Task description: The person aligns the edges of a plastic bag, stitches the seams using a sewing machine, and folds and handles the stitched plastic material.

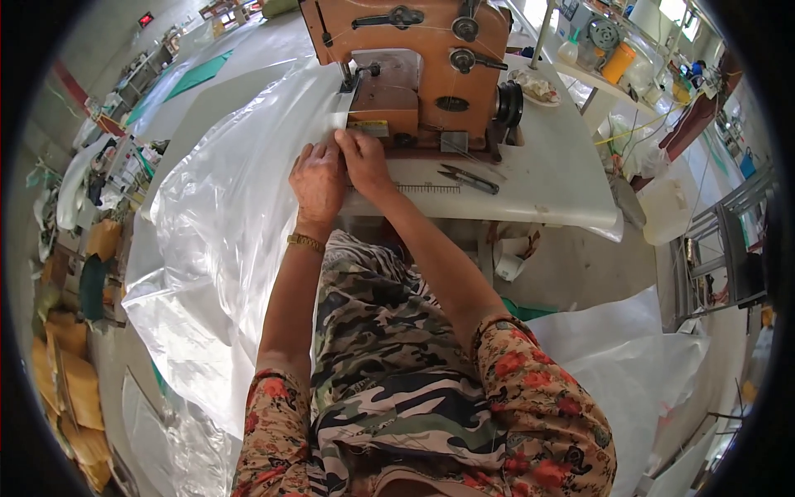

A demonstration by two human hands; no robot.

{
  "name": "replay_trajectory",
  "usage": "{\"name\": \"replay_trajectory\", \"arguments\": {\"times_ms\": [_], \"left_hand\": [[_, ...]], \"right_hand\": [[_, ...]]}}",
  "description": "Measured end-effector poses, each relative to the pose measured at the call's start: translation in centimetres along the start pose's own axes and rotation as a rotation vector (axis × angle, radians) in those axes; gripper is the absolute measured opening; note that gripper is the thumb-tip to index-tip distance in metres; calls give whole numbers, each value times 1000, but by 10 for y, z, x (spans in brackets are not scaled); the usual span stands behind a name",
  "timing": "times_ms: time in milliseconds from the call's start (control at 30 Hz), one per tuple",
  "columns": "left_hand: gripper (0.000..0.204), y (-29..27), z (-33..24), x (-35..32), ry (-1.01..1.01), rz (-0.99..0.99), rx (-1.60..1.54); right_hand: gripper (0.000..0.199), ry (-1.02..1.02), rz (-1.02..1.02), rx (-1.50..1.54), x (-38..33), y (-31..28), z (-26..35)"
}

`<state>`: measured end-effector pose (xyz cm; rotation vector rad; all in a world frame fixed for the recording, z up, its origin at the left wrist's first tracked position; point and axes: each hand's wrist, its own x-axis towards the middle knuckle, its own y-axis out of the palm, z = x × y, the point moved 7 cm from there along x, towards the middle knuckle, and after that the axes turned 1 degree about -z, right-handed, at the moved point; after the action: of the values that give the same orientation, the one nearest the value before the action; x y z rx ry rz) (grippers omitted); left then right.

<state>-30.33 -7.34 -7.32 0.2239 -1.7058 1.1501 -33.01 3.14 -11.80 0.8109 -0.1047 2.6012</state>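
Observation:
An orange-brown sewing machine [455, 79] stands on the white table in front of me. A large sheet of clear plastic film [224, 207] runs under its presser foot [348, 81] and hangs off the table at the left. My left hand [318, 186] rests on the film's right edge with bent fingers, closed on it. Close beside it, my right hand [364, 159] pinches the same edge just in front of the machine bed. The fingertips of both hands nearly touch.
Thread snips [469, 179] and a printed ruler scale [426, 189] lie right of my hands. A small dish [534, 88] sits behind the handwheel [508, 104]. More plastic film [609, 356] spreads at the lower right. A dark chair [729, 248] stands at the right.

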Motion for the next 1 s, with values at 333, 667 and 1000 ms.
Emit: {"name": "replay_trajectory", "arguments": {"times_ms": [333,667,1000], "left_hand": [[32,-3,3,6,82,-69,72],[28,-3,12,8,43,-82,28],[22,-1,20,24,57,-82,15]], "right_hand": [[20,-331,-161,-375,-48,-92,59],[26,-335,-110,-1095,-75,-174,72],[22,-244,275,-1202,-63,-168,74]]}}
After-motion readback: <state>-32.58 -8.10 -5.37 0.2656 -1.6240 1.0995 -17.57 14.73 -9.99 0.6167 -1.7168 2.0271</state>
